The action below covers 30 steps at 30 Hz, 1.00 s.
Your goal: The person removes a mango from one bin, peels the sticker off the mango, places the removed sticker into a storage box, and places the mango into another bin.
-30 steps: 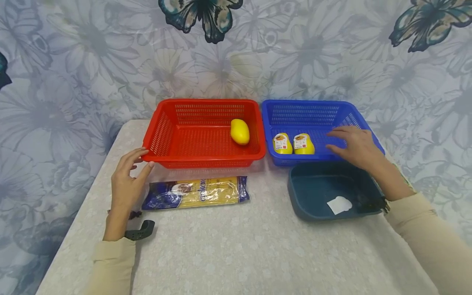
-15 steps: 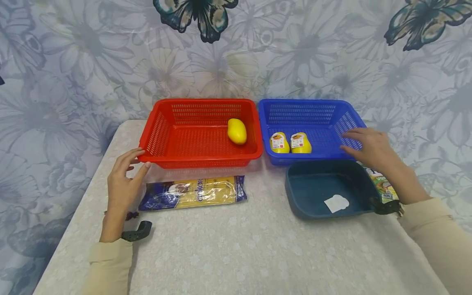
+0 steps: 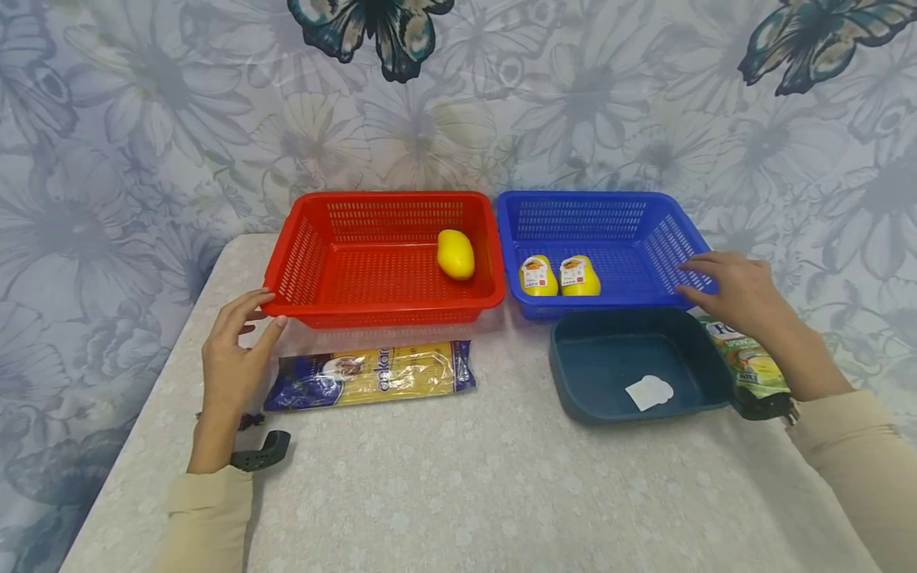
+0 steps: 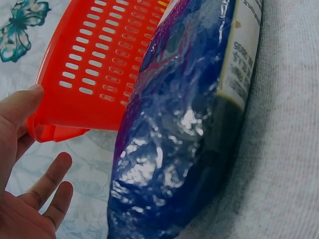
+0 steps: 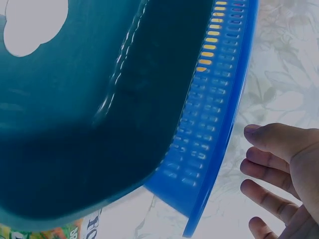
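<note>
My left hand [image 3: 232, 350] is at the front left corner of the red basket [image 3: 372, 312], its fingertips touching the rim and its other fingers spread loosely. A yellow mango [image 3: 455, 255] lies inside that basket at the right. Over the front right corner of the blue basket [image 3: 630, 301] is my right hand [image 3: 741, 293], fingers loosely extended and nothing held. In the right wrist view, the right hand's fingertips [image 5: 251, 130] are apart from the blue rim. Two yellow, labelled items [image 3: 537, 276] sit side by side in the blue basket's front left.
A blue and yellow packet [image 3: 372, 374] lies before the red basket. The dark teal tub [image 3: 616, 358] in front of the blue basket holds a white cut-out piece [image 3: 649, 392]. A green printed packet [image 3: 748, 358] is partly under my right forearm. A patterned wall stands behind.
My right hand has moved right, from over the blue basket's interior to its front right corner, uncovering the green packet. My left hand stays at the red basket's corner. The view shifts slightly.
</note>
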Tool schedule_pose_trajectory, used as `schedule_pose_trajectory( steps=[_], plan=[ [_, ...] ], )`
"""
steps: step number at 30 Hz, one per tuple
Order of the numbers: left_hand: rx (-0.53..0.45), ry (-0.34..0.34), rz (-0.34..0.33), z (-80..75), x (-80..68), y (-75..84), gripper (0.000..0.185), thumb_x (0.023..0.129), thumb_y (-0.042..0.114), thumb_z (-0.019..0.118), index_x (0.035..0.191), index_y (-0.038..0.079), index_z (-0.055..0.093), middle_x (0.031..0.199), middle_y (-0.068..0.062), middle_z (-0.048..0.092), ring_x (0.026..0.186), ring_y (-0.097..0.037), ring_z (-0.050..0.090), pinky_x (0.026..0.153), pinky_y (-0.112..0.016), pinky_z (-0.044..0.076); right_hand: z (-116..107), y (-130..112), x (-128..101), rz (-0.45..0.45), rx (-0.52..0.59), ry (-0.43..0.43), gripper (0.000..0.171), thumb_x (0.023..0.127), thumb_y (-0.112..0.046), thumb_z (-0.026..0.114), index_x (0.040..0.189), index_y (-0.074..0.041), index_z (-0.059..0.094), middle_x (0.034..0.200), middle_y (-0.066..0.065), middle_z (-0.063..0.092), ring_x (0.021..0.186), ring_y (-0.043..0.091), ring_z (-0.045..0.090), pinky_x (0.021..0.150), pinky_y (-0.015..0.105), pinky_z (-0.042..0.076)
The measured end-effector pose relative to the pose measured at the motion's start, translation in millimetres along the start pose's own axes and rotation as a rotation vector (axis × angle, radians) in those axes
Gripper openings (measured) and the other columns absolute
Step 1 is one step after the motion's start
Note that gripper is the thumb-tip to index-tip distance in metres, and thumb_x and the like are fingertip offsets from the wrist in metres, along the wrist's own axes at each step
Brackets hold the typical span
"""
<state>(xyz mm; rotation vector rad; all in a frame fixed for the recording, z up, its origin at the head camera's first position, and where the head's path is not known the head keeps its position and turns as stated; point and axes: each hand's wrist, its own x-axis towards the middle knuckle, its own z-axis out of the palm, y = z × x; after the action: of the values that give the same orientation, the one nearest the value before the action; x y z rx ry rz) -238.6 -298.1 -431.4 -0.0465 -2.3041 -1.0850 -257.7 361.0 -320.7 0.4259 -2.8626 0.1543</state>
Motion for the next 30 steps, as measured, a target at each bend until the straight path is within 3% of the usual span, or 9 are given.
schedule_pose_trajectory(
  steps=[9,30],
  plan=[
    [-0.007,0.004,0.009,0.6,1.2,0.0,0.046,0.093,0.020,0.073,0.138,0.023,0.063,0.142,0.011,0.055,0.111,-0.006,0.053,0.089,-0.018,0.041,-0.1,10.8,-6.2,0.042,-0.005,-0.041,0.040,0.092,-0.020,0.072,0.121,0.007,0.065,0.126,0.034,0.058,0.121,0.053,0.046,0.086,0.071,0.031],
    [0.020,-0.012,-0.037,0.9,-1.4,0.9,0.047,0.095,0.027,0.070,0.140,0.028,0.060,0.143,0.015,0.052,0.113,-0.015,0.055,0.089,-0.016,0.041,-3.4,40.8,-25.5,0.130,-0.007,-0.090,0.036,0.096,-0.019,0.065,0.122,0.007,0.063,0.129,0.034,0.054,0.120,0.055,0.042,0.084,0.073,0.028]
  ],
)
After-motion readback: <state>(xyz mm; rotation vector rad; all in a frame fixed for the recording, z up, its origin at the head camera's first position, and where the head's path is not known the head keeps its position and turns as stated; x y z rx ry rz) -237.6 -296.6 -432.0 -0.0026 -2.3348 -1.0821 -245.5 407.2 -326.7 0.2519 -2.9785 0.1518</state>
